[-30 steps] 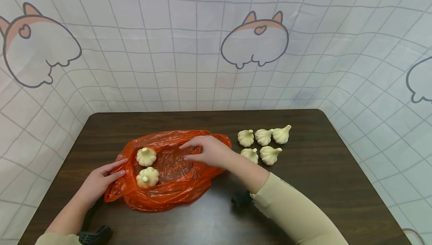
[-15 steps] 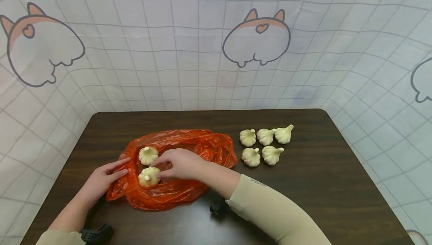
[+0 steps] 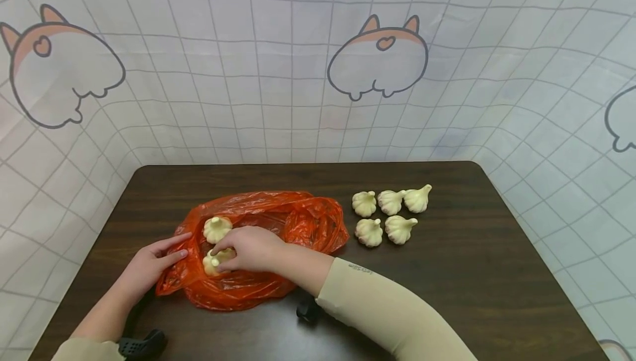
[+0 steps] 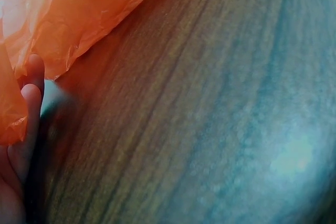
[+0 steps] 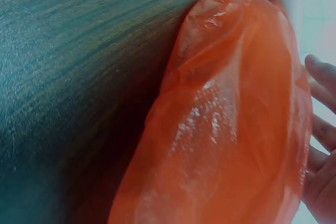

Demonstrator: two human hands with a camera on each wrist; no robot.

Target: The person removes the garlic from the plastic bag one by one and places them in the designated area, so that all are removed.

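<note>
An orange-red plastic bag (image 3: 318, 220) lies spread on the table with its mouth facing up. Two pale garlic bulbs are in its left part, an upper one (image 3: 216, 229) and a lower one (image 3: 211, 262). My right hand (image 3: 255, 249) reaches over the near rim and grips the lower bulb, thumb and fingers on either side, covering part of it. At the bag's left edge my left hand (image 3: 144, 270) holds the film. In the left wrist view, the fingers (image 4: 32, 95) lie against the bag (image 4: 79, 19), partly behind it.
Several more garlic bulbs (image 3: 369, 232) stand in two loose rows right of the bag. The dark wooden table (image 3: 472, 272) extends around them, and a white grid-patterned curtain (image 3: 278, 74) encloses its back and sides.
My right hand has moved left from the bag's right side to the lower garlic bulb and taken hold of it. The left hand stays at the bag's left edge.
</note>
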